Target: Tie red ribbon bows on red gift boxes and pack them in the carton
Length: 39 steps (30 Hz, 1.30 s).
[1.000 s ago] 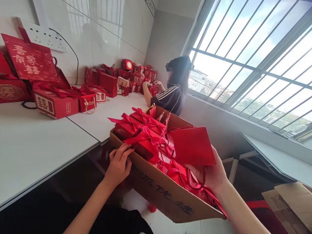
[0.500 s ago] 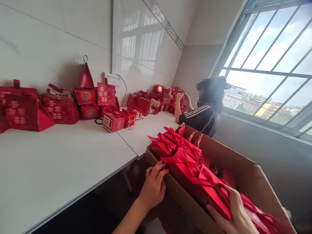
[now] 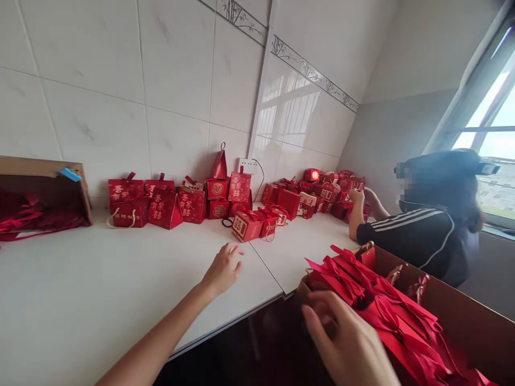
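My left hand (image 3: 223, 268) is stretched over the white tabletop with its fingers apart and nothing in them. Just beyond its fingertips lies a red gift box (image 3: 246, 226) with a gold-and-white character panel, beside a small red box (image 3: 267, 222) with a cord handle. My right hand (image 3: 346, 332), slightly blurred, hovers by the near side of a cardboard carton (image 3: 462, 311). Its thumb and fingers are curved but apart, and I see nothing held. Inside that carton, red boxes tied with red ribbon bows (image 3: 396, 321) lie in rows.
Upright red gift boxes (image 3: 164, 208) line the wall, with a heap of more red boxes (image 3: 325, 190) farther right. An open carton (image 3: 85, 193) stands at the left. Across the table's far end a co-worker in a black striped sleeve (image 3: 394, 228) handles boxes. A white socket strip (image 3: 247, 165) is on the wall.
My view has turned left. My left hand has left the carton's edge and moved out over the table. My right hand has let go of the ribboned box.
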Motion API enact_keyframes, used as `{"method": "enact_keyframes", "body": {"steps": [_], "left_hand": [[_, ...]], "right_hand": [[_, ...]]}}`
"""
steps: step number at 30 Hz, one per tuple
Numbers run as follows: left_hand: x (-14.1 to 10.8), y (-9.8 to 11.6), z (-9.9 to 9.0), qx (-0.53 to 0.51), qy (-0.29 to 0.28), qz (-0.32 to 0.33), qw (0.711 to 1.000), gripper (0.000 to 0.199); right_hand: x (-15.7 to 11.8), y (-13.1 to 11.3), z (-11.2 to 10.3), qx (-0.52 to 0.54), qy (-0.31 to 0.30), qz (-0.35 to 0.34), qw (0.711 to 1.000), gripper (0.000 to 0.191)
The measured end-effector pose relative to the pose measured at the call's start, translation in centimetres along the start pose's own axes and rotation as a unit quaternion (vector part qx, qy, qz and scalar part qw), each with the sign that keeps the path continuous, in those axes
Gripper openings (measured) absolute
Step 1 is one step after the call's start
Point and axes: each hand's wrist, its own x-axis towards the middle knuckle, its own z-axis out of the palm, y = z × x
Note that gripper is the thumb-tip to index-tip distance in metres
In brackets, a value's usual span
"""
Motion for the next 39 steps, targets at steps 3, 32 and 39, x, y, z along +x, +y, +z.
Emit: {"method": "enact_keyframes", "body": {"steps": [3,32,39], "left_hand": [[-1.7,-4.8,-2.9,-0.019,0.026,-0.083,0.996,0.022],[-4.6,-6.6,-4.9,-0.075,0.064,-0.266,0.959,0.023],[-4.7,-6.8,-4.9,-0.067,0.066,-0.260,0.961,0.025]], "right_hand": [[7.7,-2.6,9.3,-0.024,-0.059,-0.021,0.998,0.039],[23.8,2.6,21.7,0.251,-0.115,0.074,0.958,0.102],[25.9,3.3,20.9,0.288,-0.168,0.075,0.940,0.093]]}}
